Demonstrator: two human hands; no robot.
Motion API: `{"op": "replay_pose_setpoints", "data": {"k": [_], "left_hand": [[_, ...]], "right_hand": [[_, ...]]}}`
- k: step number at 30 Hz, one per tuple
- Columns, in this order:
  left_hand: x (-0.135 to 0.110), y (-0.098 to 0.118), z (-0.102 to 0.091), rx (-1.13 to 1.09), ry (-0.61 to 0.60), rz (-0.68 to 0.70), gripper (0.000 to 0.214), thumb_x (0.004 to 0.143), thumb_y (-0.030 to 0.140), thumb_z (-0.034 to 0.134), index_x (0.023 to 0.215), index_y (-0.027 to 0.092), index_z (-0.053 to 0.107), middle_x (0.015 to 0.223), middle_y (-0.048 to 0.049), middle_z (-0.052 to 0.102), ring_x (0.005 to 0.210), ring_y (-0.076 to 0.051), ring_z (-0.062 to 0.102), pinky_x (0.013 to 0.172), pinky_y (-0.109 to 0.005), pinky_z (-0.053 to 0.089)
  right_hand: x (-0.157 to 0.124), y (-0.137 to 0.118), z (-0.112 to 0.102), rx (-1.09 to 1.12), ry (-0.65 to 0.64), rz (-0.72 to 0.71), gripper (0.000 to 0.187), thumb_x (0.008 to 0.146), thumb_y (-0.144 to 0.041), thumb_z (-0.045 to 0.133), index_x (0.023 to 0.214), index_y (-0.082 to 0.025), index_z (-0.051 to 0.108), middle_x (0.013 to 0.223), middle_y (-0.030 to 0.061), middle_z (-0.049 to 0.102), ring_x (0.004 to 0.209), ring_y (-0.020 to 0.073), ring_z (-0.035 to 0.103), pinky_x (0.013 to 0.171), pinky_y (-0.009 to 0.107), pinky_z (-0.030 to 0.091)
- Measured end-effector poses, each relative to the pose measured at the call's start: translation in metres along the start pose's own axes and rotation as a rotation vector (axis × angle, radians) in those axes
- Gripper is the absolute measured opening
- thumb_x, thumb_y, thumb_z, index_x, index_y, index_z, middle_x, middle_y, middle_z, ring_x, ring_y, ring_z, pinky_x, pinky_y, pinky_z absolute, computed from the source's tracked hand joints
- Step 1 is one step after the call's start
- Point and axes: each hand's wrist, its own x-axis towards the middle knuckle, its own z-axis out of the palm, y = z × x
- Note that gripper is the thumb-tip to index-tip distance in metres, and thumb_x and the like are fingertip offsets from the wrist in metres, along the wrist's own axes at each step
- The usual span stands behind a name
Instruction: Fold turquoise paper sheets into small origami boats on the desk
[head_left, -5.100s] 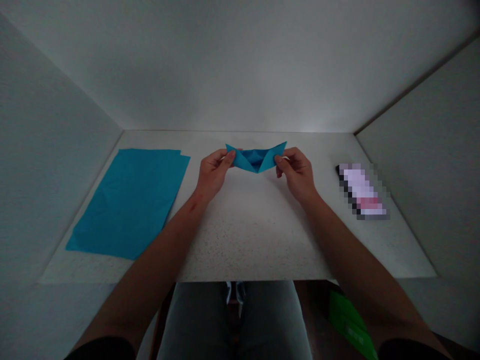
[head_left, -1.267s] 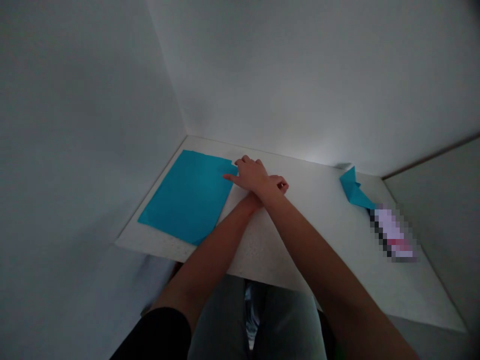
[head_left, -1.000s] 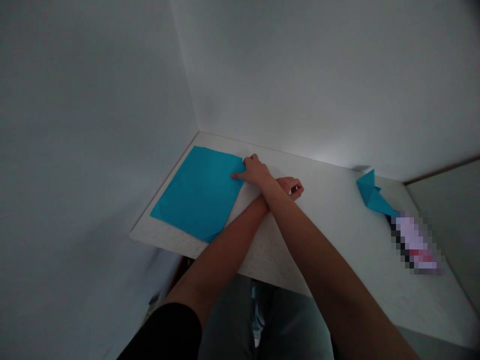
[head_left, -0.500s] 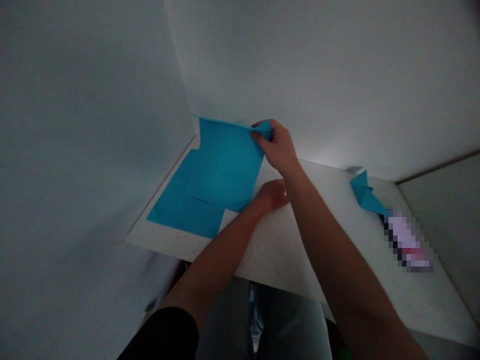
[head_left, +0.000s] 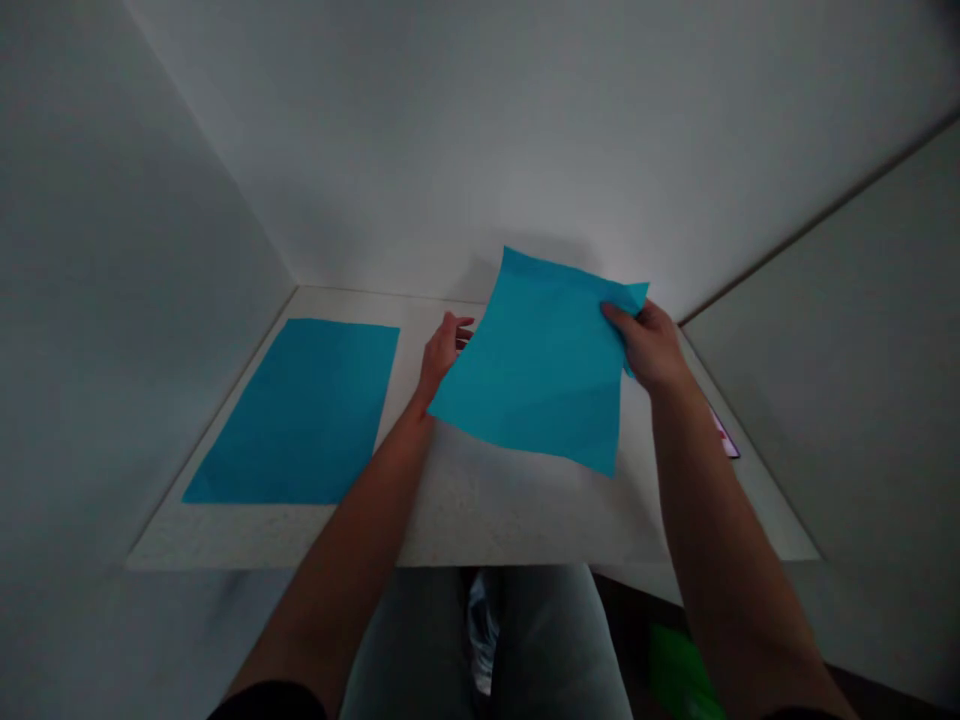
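My right hand (head_left: 654,345) pinches the upper right corner of a sheet of blue paper (head_left: 544,365), thumb in front. The sheet hangs tilted above the white tabletop and bends slightly near the grip. My left hand (head_left: 444,350) is by the sheet's left edge, fingers apart and partly hidden behind the paper; it does not appear to grip it. A second blue sheet of paper (head_left: 304,410) lies flat at the left of the tabletop, with my left forearm over its lower right corner.
The white tabletop (head_left: 480,520) meets walls at the left, back and right. A phone-like object (head_left: 726,440) lies at the right, partly behind my right forearm. Below the table's front edge are my legs (head_left: 555,640) and a green object (head_left: 679,670) on the right.
My right hand has carried the upper blue sheet to the right, off the flat one. My left hand has shifted left beside it. The view has turned, and the folded blue paper is now mostly hidden.
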Motion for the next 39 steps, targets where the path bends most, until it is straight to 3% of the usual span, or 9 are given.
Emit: {"op": "replay_pose_setpoints", "data": {"k": [3,6,8,11,15,20,25,34,39], "left_hand": [[-0.003,0.005,-0.006,0.015,0.066,-0.029,0.079,0.109,0.079,0.023,0.120,0.021,0.075,0.107,-0.0126,0.081,0.094,-0.025,0.077,0.088,-0.041,0.060],[-0.010,0.011,-0.007,0.289,0.051,0.038,0.053,0.104,0.066,0.059,0.130,0.021,0.073,0.122,-0.0128,0.081,0.109,-0.028,0.076,0.109,-0.049,0.051],[-0.014,0.012,-0.007,0.503,-0.013,0.075,0.054,0.096,0.053,0.075,0.139,0.022,0.069,0.130,-0.0133,0.079,0.120,-0.032,0.073,0.117,-0.054,0.042],[-0.017,0.012,-0.006,0.656,-0.096,0.085,0.059,0.095,0.046,0.078,0.148,0.024,0.064,0.139,-0.0146,0.076,0.133,-0.035,0.067,0.119,-0.056,0.037],[-0.015,0.008,-0.007,0.591,-0.086,0.070,0.062,0.095,0.053,0.077,0.149,0.026,0.064,0.139,-0.0147,0.077,0.133,-0.036,0.068,0.120,-0.058,0.038],[-0.009,0.009,-0.009,0.247,-0.085,0.020,0.047,0.094,0.063,0.071,0.118,0.023,0.077,0.113,-0.0098,0.083,0.107,-0.026,0.076,0.096,-0.041,0.059],[-0.006,0.012,-0.011,0.146,-0.066,0.009,0.038,0.089,0.059,0.075,0.081,0.022,0.069,0.083,-0.0037,0.074,0.079,-0.019,0.069,0.067,-0.028,0.055],[-0.005,0.009,-0.011,0.036,-0.098,0.011,0.034,0.084,0.056,0.081,0.088,0.023,0.070,0.083,-0.0026,0.071,0.070,-0.015,0.064,0.062,-0.026,0.052],[-0.006,0.015,-0.011,0.050,-0.045,0.025,0.029,0.084,0.049,0.080,0.079,0.023,0.068,0.076,-0.0007,0.068,0.067,-0.014,0.061,0.060,-0.024,0.050]], "right_hand": [[-0.029,0.041,-0.016,-0.074,-0.092,0.135,0.044,0.078,-0.063,0.091,0.101,-0.027,0.079,0.097,0.0046,0.084,0.095,0.0313,0.079,0.088,0.049,0.068],[-0.045,0.076,-0.019,-0.114,-0.164,0.208,0.053,0.076,-0.069,0.090,0.107,-0.027,0.080,0.104,0.0058,0.085,0.099,0.0336,0.079,0.090,0.051,0.068],[-0.049,0.092,-0.018,-0.127,-0.186,0.214,0.060,0.077,-0.074,0.087,0.111,-0.026,0.081,0.109,0.0065,0.086,0.101,0.0340,0.079,0.092,0.051,0.067],[-0.050,0.104,-0.016,-0.104,-0.191,0.216,0.060,0.081,-0.078,0.083,0.111,-0.025,0.081,0.110,0.0064,0.086,0.102,0.0337,0.079,0.093,0.050,0.067],[-0.050,0.103,-0.015,0.014,-0.211,0.220,0.060,0.077,-0.079,0.085,0.108,-0.027,0.082,0.106,0.0051,0.086,0.103,0.0334,0.079,0.095,0.048,0.067],[-0.054,0.093,-0.012,0.085,-0.267,0.266,0.057,0.075,-0.078,0.088,0.102,-0.028,0.083,0.102,0.0043,0.085,0.100,0.0322,0.080,0.093,0.047,0.067],[-0.054,0.087,-0.007,0.110,-0.302,0.260,0.056,0.077,-0.075,0.089,0.103,-0.026,0.084,0.103,0.0047,0.085,0.092,0.0275,0.078,0.086,0.042,0.066],[-0.049,0.092,-0.002,0.141,-0.215,0.220,0.053,0.075,-0.077,0.088,0.089,-0.029,0.073,0.085,0.0017,0.076,0.078,0.0232,0.069,0.074,0.039,0.061],[-0.043,0.100,-0.007,0.078,-0.099,0.090,0.051,0.074,-0.071,0.091,0.078,-0.028,0.064,0.070,-0.0026,0.059,0.065,0.0171,0.055,0.064,0.033,0.050]]}}
